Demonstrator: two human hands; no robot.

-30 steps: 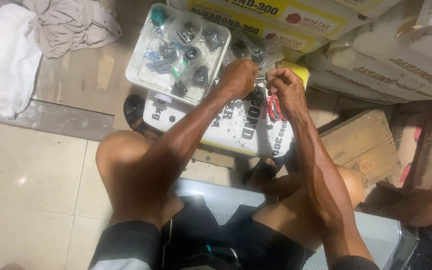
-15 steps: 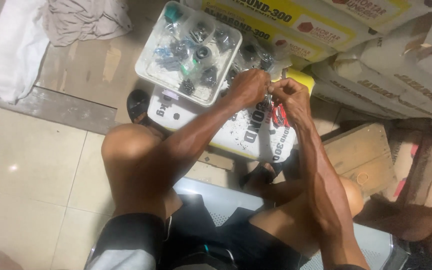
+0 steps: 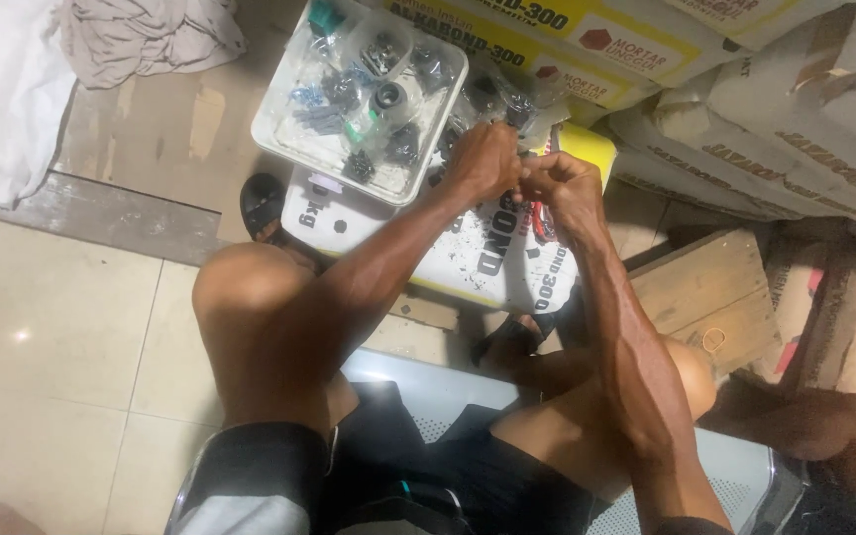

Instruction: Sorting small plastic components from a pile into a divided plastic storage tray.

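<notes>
Now the two hands are seen pressed together above a white sack (image 3: 478, 263) that lies flat and serves as a tabletop; the left hand (image 3: 484, 160) is curled shut, its fingers closed on a small part that is hidden between the two hands, so what kind of part it is cannot be told; the right hand (image 3: 559, 188) is likewise closed, its fingertips brought against those of the left, and something red (image 3: 539, 223) is glimpsed just below it, too small to be named; compared with a second ago, the hands have been drawn closer, from a slight gap with a small metallic piece showing between them to full contact, and the view has been tilted so that more of the tray is seen; by this it is judged that the small part is being worked or fitted between the fingers rather than fetched or set down; a clear plastic tray (image 3: 279, 129) holding small dark and green fittings (image 3: 359, 124) rests on the sack's far end, just beside the left hand but not touched by it; yellow-banded sacks (image 3: 745, 129) are stacked behind, a wooden block (image 3: 715, 287) lies to the right, a dark sandal (image 3: 262, 206) to the left, and crumpled cloth (image 3: 141, 35) on the floor
</notes>
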